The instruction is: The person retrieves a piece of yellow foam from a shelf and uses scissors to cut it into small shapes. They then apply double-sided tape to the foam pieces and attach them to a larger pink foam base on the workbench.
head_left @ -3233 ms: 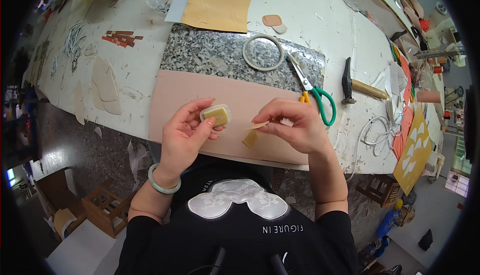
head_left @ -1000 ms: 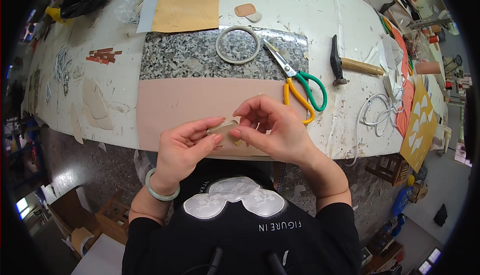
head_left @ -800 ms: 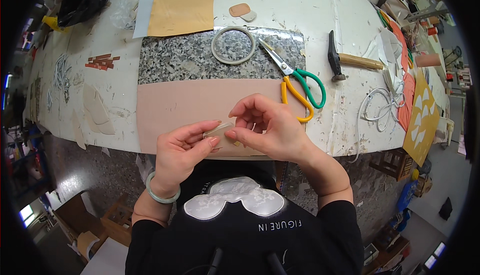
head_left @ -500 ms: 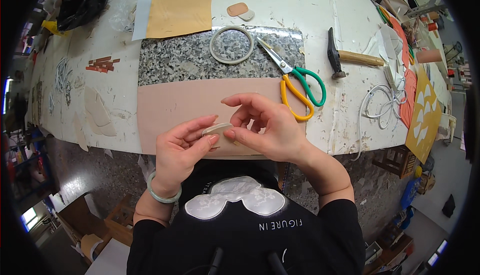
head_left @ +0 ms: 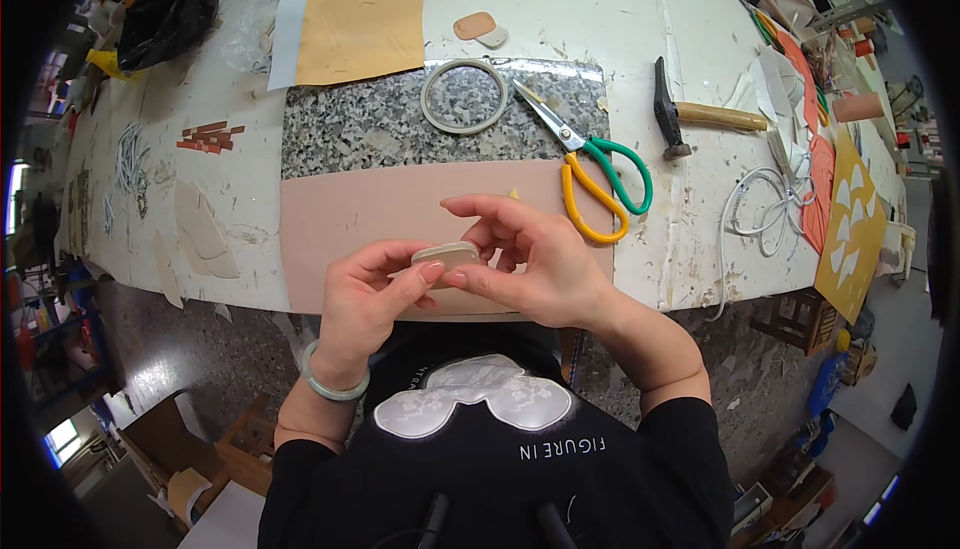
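Note:
Between my hands is a small beige piece with rounded corners [head_left: 447, 253], perhaps leather, held above a pink sheet [head_left: 330, 219]. My left hand [head_left: 375, 284] pinches its left end between thumb and fingers. On the right end, the thumb and curled fingers of my right hand [head_left: 530, 264] close on it, with the index finger raised. The sheet covers the near part of a speckled stone slab [head_left: 350, 124]. Scissors [head_left: 572, 139] with one green and one yellow handle lie to the right of my right hand, and a roll of tape [head_left: 464, 96] rests on the slab.
A hammer [head_left: 672, 114] lies right of the scissors, beside a coiled white cord [head_left: 765, 204]. Red-brown strips [head_left: 210, 137] and beige cut pieces [head_left: 203, 229] are at left. Behind the slab are a tan sheet [head_left: 365, 19] and two small rounded pieces [head_left: 475, 25].
The beige piece has shifted slightly right and turned so more of its flat face shows. My left hand has moved a little right with it; both hands still hold it.

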Tool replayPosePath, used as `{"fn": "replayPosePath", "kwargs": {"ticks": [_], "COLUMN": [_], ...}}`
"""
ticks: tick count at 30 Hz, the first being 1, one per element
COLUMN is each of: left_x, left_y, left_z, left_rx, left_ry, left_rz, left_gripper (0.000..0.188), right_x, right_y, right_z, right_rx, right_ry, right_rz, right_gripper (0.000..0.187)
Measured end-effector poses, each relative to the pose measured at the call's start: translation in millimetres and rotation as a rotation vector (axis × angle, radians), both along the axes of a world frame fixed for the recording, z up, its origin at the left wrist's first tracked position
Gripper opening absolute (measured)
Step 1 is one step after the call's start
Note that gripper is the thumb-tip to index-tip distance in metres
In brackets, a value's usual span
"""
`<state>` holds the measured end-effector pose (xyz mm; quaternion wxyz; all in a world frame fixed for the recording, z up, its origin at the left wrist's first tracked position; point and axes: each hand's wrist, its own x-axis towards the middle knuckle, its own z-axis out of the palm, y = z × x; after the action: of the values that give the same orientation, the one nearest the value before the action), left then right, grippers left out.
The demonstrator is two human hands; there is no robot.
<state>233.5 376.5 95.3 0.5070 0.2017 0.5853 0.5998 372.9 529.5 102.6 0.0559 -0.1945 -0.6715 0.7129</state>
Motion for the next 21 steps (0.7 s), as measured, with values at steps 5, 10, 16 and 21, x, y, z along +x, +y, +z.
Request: {"fn": "replayPosePath", "kwargs": {"ticks": [5, 10, 16, 21], "left_x": [2.9, -8.9, -40.7, -69.9], "left_y": [3.4, 16.7, 50.9, 68.5], "left_z": [-1.6, 0.6, 15.4, -12.4], "left_rx": [0.041, 0.124, 0.165, 0.127], "left_ry": [0.098, 0.118, 0.209, 0.206], "left_rz": [-0.006, -0.121, 0.058, 0.345], "left_gripper": [0.020, 0.026, 0.034, 0.031], "right_x": [-1.7, -6.9, -8.9, -31.4], "right_y": [3.4, 21.7, 63.8, 152.7], "right_z": [-7.8, 3.7, 8.5, 24.7], "right_rx": [-0.167, 0.021, -0.204, -0.102], "right_ry": [0.044, -0.026, 0.049, -0.020], "right_rz": [0.004, 0.063, -0.084, -0.130], "right_gripper": [0.056, 0.046, 0.029, 0.026]}}
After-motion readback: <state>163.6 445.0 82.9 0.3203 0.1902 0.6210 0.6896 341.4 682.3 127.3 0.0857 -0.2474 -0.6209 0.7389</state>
